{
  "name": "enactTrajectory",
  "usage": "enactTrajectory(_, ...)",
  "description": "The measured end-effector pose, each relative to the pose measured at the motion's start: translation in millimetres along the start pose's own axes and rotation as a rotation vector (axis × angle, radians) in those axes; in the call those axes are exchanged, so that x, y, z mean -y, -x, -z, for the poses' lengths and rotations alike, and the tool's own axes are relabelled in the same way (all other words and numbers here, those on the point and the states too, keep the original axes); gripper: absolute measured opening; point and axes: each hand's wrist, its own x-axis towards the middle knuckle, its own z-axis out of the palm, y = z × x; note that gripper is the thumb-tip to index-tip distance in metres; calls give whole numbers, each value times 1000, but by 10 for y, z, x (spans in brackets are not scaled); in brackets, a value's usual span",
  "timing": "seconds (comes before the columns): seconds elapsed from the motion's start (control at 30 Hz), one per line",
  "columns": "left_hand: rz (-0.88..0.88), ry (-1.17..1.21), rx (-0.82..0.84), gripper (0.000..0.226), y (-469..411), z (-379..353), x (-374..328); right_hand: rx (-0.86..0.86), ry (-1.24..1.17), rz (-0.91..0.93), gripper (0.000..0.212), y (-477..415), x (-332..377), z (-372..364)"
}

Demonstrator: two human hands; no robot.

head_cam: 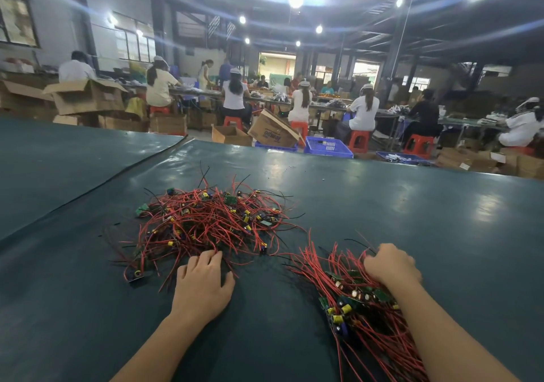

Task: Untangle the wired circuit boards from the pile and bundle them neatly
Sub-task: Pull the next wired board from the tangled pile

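Tangled red-wired green circuit-board pile (206,219), left hand (203,281) spread-fingered on near edge, best easing one board out; right hand (391,266) beside pile clenching sorted red-wired bundle (350,299).

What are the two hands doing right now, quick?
left hand: fingers touch the tangled pile; grip cannot be told.
right hand: closed, fingers curled round wires of the sorted bundle.

the bench (382,205) wears a smooth, slightly glossy dark-green covering; the pile (206,219) has red plastic-coated wires; brown cardboard boxes (88,95) look matt.
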Motion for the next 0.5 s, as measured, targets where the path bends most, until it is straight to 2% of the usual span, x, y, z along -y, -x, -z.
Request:
enactTrajectory(0.07, 0, -2, 2, 59, 0, -6, 0, 44, -58, 15, 28, -25, -71, -25)
enactTrajectory(0.2, 0, -9, 5, 59, -4, -4, -12, 3, -77, 48, 24, -53, -105, -20)
enactTrajectory(0.37, 5, -11, 7, 59, -4, -10, -11, -59, -309, 13, 28, -189, -155, -38)
enactTrajectory(0.43, 5, -12, 7, 59, -5, -13, -12, -66, -350, 8, 24, -262, -189, -51)
enactTrajectory(0.5, 5, -14, 10, 59, -6, -13, -13, -26, -334, -4, 32, -302, -211, -48)
